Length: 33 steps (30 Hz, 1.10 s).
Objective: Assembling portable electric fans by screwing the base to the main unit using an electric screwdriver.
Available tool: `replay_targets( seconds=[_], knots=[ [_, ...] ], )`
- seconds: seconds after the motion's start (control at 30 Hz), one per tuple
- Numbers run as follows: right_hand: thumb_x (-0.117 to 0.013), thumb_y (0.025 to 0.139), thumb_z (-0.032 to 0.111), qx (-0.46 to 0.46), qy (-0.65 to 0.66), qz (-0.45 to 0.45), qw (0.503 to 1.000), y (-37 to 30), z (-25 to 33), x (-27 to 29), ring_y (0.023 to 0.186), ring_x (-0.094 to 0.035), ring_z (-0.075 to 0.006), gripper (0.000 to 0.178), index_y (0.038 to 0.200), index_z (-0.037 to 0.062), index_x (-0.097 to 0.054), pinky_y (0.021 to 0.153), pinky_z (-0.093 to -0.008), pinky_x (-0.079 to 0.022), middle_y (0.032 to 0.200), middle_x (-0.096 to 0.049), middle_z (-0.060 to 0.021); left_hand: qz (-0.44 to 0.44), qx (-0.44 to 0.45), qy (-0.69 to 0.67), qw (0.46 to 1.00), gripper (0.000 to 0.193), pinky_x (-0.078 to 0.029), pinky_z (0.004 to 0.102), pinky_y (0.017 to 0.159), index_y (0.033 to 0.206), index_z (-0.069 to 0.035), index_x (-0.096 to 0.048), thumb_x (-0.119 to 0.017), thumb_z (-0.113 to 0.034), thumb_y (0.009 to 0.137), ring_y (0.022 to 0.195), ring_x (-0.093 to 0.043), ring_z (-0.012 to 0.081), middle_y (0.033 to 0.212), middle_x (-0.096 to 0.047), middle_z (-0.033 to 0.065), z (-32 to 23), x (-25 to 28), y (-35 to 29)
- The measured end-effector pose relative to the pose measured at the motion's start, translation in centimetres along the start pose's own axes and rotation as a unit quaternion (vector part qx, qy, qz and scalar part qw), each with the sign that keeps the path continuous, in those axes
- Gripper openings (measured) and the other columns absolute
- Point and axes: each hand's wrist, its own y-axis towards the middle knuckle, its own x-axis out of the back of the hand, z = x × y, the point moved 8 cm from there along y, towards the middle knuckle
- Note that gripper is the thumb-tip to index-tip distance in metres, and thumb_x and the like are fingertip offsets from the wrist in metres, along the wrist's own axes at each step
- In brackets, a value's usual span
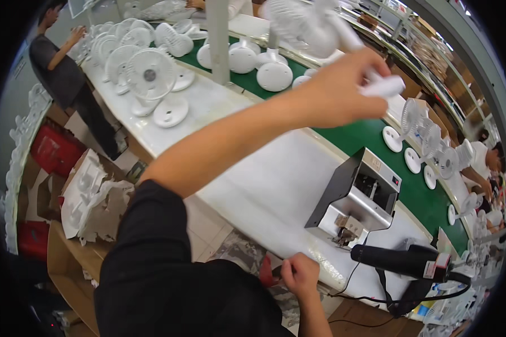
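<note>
My left arm, in a black sleeve, stretches across the white worktable (253, 174). My left hand (343, 92) is closed around the white stem of a desk fan (303, 25), whose caged head is smeared by motion at the top. One white end of it sticks out past my fingers. My right hand (301, 275) is low at the table's front edge, fingers curled; whatever they may hold is hidden. To its right lie a black cylindrical power tool (396, 261) with a cable and a silver-and-black box-shaped machine (357, 196).
Several white fans (150, 76) stand on the table's far left. A green conveyor belt (348, 135) behind the table carries fan bases (274, 77) and more fans (430, 140). A post (217, 45) rises beside it. Cardboard boxes (73, 264) are at left; a person (64, 73) stands beyond.
</note>
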Motion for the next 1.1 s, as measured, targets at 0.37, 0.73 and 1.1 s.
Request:
replay_targets(
  seconds=[0.37,0.73,1.1],
  knots=[
    [-0.043,0.085,0.006,0.063,0.242,-0.430,0.868,-6.4,2.4,12.9,0.059,-0.043,-0.0172,0.015,0.090,0.0013,-0.057,0.058,-0.0306,-0.041,0.067,-0.055,-0.0079,-0.192,0.450,-0.127,0.863,0.060,-0.044,0.0348,0.093,0.138,0.003,-0.038,-0.050,-0.023,0.085,0.115,-0.050,0.0292,0.134,-0.046,0.0235,-8.5,12.4,-30.1],
    [-0.064,0.086,0.034,0.009,0.246,-0.262,0.933,2.8,0.7,17.2,0.104,-0.059,-0.0306,0.073,0.141,-0.0008,-0.029,0.094,-0.0374,-0.043,0.115,-0.059,-0.0215,-0.028,0.473,-0.299,0.828,0.055,-0.043,0.0334,0.095,0.133,-0.005,-0.042,-0.062,-0.005,0.082,0.111,-0.050,0.0242,0.125,-0.050,0.0152,2.5,-7.8,-34.1],
    [-0.058,0.087,0.046,0.099,0.327,-0.349,0.873,4.2,6.2,20.7,0.077,-0.057,-0.0175,0.054,0.128,0.0137,-0.046,0.078,-0.0408,-0.048,0.081,-0.057,-0.0030,0.002,0.437,-0.224,0.871,0.042,-0.044,0.0326,0.094,0.133,-0.004,-0.047,-0.054,-0.012,0.092,0.111,-0.052,0.0236,0.128,-0.051,0.0149,3.9,-12.0,-33.5]
  ],
)
